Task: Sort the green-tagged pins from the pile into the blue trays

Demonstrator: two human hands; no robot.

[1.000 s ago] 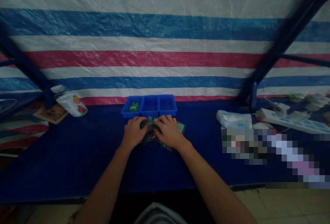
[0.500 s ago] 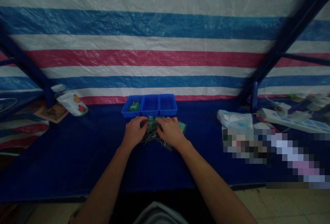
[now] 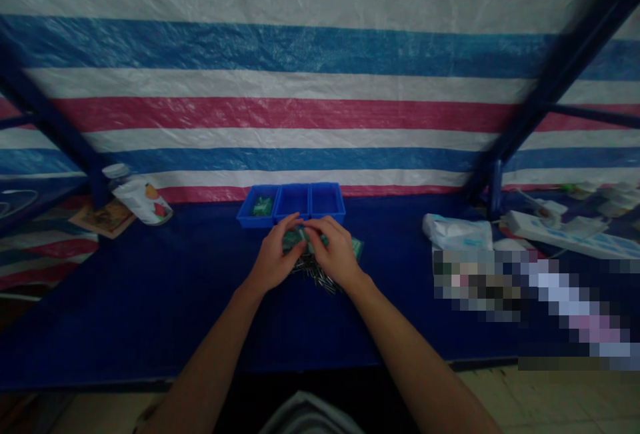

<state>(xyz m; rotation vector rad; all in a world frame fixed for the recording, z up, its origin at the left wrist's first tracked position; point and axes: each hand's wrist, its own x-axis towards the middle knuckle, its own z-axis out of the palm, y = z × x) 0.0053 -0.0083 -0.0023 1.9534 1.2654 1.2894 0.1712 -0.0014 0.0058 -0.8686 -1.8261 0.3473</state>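
My left hand (image 3: 280,253) and my right hand (image 3: 334,251) meet at the fingertips over the middle of the table, both closed. Between them they pinch a small green plastic packet (image 3: 303,234), mostly covered by the fingers. Below lies a loose pile of thin dark metal pins or screws (image 3: 320,275); their exact kind is too small to tell. More green packet material (image 3: 357,247) shows beside my right hand. Just behind the hands stand three joined blue bins (image 3: 327,202); the left one contains green packets (image 3: 262,206).
A white-labelled bottle (image 3: 143,199) leans at the left above a brown picture-like card (image 3: 107,218). On the right are a white plastic pack (image 3: 457,231), a power strip (image 3: 570,234) with plugs, and a blurred-out area. Blue frame posts (image 3: 494,187) and a striped sheet (image 3: 300,114) stand behind.
My left hand has moved right and lifted slightly from the pile. The fingertips of both hands have come together around the green packet.
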